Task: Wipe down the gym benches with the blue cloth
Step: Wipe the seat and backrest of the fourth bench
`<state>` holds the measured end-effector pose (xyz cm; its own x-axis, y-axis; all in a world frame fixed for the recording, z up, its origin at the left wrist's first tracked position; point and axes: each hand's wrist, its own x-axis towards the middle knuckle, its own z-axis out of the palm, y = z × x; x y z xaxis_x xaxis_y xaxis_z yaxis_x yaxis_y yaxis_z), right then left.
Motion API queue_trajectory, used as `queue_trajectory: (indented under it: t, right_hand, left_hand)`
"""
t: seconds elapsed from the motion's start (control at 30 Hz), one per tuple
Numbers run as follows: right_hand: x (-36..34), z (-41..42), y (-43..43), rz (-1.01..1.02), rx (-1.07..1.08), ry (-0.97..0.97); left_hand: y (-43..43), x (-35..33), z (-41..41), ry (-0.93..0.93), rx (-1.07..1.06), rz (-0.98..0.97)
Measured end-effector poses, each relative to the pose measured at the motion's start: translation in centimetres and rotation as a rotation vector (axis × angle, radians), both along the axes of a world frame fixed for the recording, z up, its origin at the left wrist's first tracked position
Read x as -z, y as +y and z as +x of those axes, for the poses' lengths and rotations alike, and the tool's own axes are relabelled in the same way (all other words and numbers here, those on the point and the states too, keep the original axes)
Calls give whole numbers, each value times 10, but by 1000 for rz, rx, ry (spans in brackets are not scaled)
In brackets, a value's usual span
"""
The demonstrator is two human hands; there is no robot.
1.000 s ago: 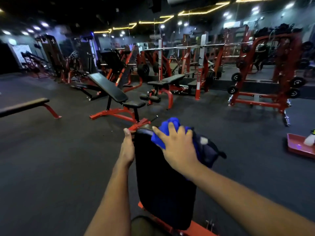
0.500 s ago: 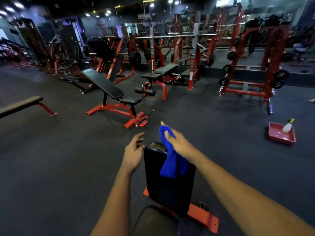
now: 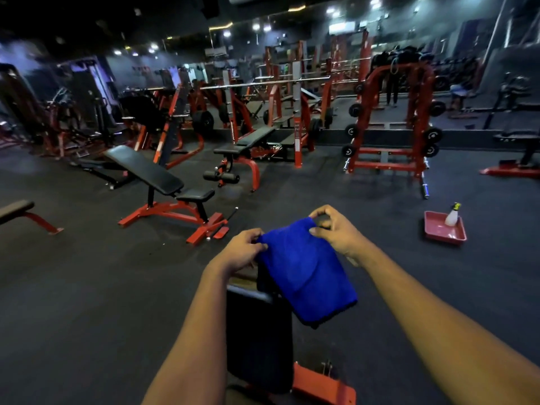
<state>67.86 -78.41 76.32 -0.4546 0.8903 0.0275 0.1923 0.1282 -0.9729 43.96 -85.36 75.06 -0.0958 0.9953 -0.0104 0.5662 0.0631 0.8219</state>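
Observation:
I hold the blue cloth spread out in the air in front of me. My left hand pinches its left top corner and my right hand pinches its right top corner. The cloth hangs over the top of the black padded backrest of the near bench, which has a red base below it. An adjustable black bench on a red frame stands ahead to the left. A flat bench shows at the left edge, and another black bench stands farther back.
A red tray with a white spray bottle lies on the dark rubber floor to the right. A red weight rack and barbell stations line the back. Open floor lies between me and the benches.
My left hand left the backrest and took hold of the cloth's corner. The cloth, earlier bunched in my right hand, now hangs spread between both hands.

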Motion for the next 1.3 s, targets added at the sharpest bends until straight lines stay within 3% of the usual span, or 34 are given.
queue_trajectory:
  t: [0.23, 0.4, 0.53, 0.63, 0.83, 0.97, 1.07, 1.17, 1.3]
  right_hand:
    - [28, 84, 121, -55, 182, -25]
    - [36, 105, 197, 114, 376, -84]
    - [40, 90, 238, -81, 132, -156]
    - [44, 80, 264, -287, -29, -171]
    - [35, 42, 311, -302, -67, -97]
    - [21, 9, 351, -96, -163, -147]
    - [4, -1, 379, 128, -203, -230]
    - [-12, -5, 411, 290, -244, -313]
    - [-21, -4, 465, 395, -139, -288]
  left_hand:
    - [122, -14, 91, 107, -32, -36]
    - [195, -29, 143, 221, -136, 31]
    - [243, -37, 156, 234, -134, 82]
    - [268, -44, 143, 108, -77, 53]
    - [305, -63, 94, -56, 62, -117]
    - [344, -69, 59, -40, 22, -231]
    - [378, -60, 35, 4, -79, -121]
    - [414, -47, 24, 44, 135, 34]
    - [466, -32, 31, 46, 255, -6]
